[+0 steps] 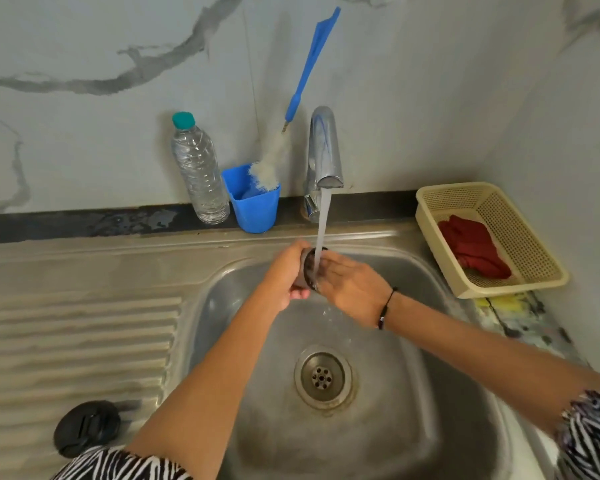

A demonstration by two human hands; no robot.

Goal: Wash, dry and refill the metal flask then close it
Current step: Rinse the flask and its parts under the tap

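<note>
Nearest to us, on the ribbed draining board at the lower left, lies a black lid, well apart from both hands, and beside it we see our zebra-striped sleeves at the bottom corners. Past them the steel sink opens with its round drain in the middle. Above the basin our two hands meet under the running water: the left hand has its fingers curled round the metal flask, gripping its body, while the right hand lies flat with straight fingers against the flask's mouth end, touching it rather than grasping; a dark cord circles that wrist. The flask sits between the two hands, tilted sideways, mostly hidden by them, and the stream from the tap falls onto it just where the hands meet. To the right on the counter stands a cream basket holding a red cloth. Farther back on the dark ledge we find a blue cup with a bottle brush leaning out of it, its blue handle against the marbled wall, and just left of the cup a clear plastic water bottle with a teal cap
</note>
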